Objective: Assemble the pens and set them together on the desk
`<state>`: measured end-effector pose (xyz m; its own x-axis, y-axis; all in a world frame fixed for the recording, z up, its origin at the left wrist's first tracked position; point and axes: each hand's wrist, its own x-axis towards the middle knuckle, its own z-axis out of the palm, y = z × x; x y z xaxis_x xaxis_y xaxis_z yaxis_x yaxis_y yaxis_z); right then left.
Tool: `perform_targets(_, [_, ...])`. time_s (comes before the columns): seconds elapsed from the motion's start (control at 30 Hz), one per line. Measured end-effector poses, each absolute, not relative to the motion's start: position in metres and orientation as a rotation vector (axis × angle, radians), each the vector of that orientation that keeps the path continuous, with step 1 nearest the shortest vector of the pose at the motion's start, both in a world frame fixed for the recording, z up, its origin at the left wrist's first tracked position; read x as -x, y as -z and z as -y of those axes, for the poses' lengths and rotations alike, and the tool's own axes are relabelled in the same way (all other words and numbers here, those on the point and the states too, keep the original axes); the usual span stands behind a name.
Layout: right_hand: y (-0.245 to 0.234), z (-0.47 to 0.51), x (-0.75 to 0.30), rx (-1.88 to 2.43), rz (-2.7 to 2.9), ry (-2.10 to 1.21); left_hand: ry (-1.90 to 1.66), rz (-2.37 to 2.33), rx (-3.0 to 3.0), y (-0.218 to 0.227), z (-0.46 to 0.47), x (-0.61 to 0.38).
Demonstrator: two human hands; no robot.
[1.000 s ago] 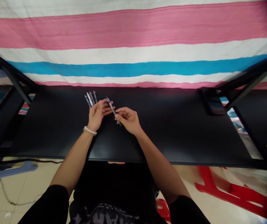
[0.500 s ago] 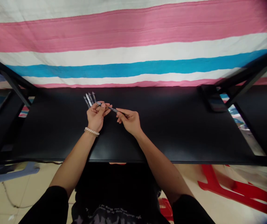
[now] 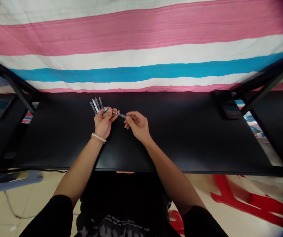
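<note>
A slim pen [image 3: 116, 113] slants between my two hands above the black table. My left hand [image 3: 103, 123] pinches its barrel between thumb and fingers, with a pale bracelet at the wrist. My right hand [image 3: 138, 125] closes thumb and forefinger at the pen's dark grey right end; whether that end is a grip or a separate part is too small to tell. Just beyond my left hand, several more pens [image 3: 96, 104] lie side by side on the table, one whiter than the others. Their near ends are partly hidden by my left hand.
The black table [image 3: 193, 141] has dark metal frames at both sides. A black phone-like slab [image 3: 228, 104] lies at the back right. Behind hangs a striped cloth [image 3: 141, 70]. Red plastic stools [image 3: 250, 204] stand below on the right, with a blue-grey one [image 3: 30, 179] at left.
My right fingers have slid toward the right end of the pen, and less of the pen's end shows beyond them. My left hand keeps its hold.
</note>
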<state>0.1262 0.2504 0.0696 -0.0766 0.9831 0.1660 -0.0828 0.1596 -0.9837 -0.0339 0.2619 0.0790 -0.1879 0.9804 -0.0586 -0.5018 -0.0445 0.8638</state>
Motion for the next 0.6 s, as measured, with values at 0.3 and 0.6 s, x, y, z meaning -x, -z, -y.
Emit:
perform_targets(0.3, [-0.070, -0.250, -0.125, 0.980, 1.219, -1.137, -1.537, -0.937, -0.685, -0.077, -0.263, 0.034])
perform_targets(0.6, [-0.076, -0.250, -0.129, 1.003, 1.265, -0.859, -1.688, -0.976, -0.550, -0.080, -0.269, 0.043])
